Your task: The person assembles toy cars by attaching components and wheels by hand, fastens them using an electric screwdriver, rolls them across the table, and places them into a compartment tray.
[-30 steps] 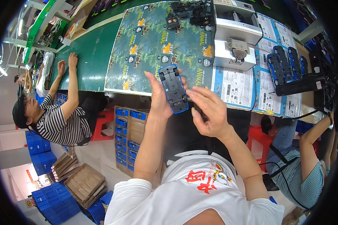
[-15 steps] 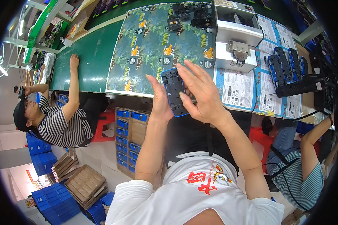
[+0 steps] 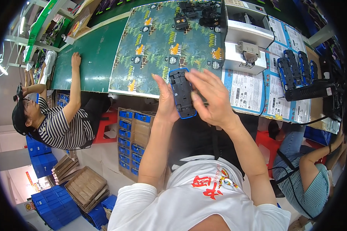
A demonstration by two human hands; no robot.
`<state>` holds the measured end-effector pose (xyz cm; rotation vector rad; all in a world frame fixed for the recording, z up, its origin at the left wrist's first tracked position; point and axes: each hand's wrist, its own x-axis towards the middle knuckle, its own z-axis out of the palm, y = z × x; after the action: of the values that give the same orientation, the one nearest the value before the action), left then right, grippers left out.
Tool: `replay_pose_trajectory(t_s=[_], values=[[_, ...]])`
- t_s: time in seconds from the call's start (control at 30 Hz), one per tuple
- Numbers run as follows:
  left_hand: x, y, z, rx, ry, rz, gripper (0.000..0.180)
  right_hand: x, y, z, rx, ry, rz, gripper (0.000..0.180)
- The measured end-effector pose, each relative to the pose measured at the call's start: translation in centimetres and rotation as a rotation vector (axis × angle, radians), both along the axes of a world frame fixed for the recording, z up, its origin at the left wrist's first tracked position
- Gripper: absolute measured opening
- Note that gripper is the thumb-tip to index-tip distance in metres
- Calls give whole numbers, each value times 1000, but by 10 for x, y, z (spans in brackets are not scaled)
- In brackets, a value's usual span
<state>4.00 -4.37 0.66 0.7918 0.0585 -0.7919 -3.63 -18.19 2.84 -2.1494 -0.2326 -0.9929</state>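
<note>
A toy car (image 3: pixel 181 92) with a black underside and a blue rim is held bottom-up over the table's front edge. My left hand (image 3: pixel 167 101) grips it from the left side, thumb stretched upward and the fingers hidden beneath it. Close by its right edge is my right hand (image 3: pixel 212 98), fingers stretched out and slightly blurred, the thumb apart from them. Whether a fingertip brushes the car's upper right corner, I cannot tell.
A white metal machine (image 3: pixel 245 57) stands beyond my right hand. Several blue-and-black toy cars (image 3: pixel 297 69) lie at the right, near a black handheld tool (image 3: pixel 310 90). Black parts (image 3: pixel 198 15) are heaped at the back. Co-workers sit on both sides; a partitioned tray (image 3: pixel 137 134) holds blue pieces below.
My right thumb has come off the car's underside toward the right, uncovering more of it. The right-hand co-worker's arm has shifted.
</note>
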Motion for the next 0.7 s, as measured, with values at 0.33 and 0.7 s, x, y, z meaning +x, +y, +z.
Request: replay_pose_trajectory(t_s=[0.33, 0.7], values=[[4, 4, -9, -121, -41, -128, 101, -34, 1, -19, 124, -81, 39, 44], [4, 4, -9, -133, -52, -139, 101, -57, 11, -21, 130, 0, 88, 38]])
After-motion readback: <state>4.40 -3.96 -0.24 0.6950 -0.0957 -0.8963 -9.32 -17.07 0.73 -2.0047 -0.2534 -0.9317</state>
